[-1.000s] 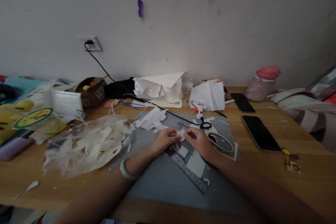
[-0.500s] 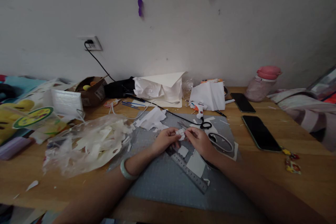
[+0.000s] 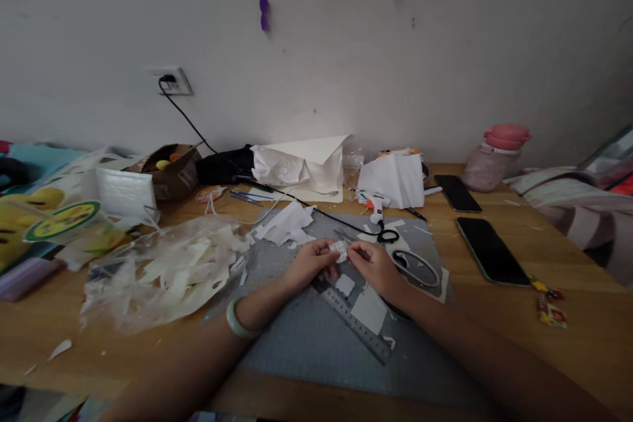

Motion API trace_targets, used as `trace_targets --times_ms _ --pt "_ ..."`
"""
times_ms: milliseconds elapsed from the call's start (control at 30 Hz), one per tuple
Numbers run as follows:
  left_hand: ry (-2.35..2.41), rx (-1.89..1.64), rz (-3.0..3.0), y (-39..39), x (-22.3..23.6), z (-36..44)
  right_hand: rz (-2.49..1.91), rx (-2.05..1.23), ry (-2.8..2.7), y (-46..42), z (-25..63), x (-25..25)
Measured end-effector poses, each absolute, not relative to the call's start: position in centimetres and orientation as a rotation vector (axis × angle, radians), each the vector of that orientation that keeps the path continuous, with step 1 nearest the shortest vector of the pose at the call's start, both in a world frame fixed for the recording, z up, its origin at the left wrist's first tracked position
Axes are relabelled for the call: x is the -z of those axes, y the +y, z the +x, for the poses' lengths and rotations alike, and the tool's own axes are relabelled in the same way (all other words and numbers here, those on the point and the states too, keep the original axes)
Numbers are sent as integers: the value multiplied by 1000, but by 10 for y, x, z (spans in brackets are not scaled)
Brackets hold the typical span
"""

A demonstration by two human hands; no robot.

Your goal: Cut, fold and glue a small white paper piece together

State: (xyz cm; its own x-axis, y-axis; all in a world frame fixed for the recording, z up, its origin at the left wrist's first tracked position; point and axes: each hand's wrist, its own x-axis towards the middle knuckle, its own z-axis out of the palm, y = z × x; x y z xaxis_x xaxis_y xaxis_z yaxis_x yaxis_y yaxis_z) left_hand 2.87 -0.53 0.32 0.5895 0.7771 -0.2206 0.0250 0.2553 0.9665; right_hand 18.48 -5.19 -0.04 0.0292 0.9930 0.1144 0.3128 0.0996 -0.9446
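Above wooden worktop (image 3: 588,270): pinching small white piece (image 3: 339,249) at nine o'clock with left grip (image 3: 312,265), at three with right grip (image 3: 376,268).

Over the mat (image 3: 316,346) — 2 hands (image 3: 309,266) (1 pair); on it, 1 ruler (image 3: 353,318); right of it, 2 phones (image 3: 491,252), 1 bottle (image 3: 486,168).

This looks like a room in a home, with a wooden worktop (image 3: 568,250) pushed against a plain painted wall (image 3: 346,66) that has a household socket (image 3: 175,82) at upper left. Everyday belongings point the same way: a lidded drink cup (image 3: 74,227) at the left, phones (image 3: 492,250) and a pink-lidded bottle (image 3: 489,168) at the right. A grey mat (image 3: 306,336), a metal ruler (image 3: 355,318), scissors (image 3: 431,270) and paper scraps (image 3: 198,257), centre to left, suggest a craft corner.
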Motion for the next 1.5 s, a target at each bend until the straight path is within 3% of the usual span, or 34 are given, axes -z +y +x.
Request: trace_targets --times_ms 1500 --pt "809 -626 1193 -6 -4 29 -1389 -985 -1374 -52 184 -2"
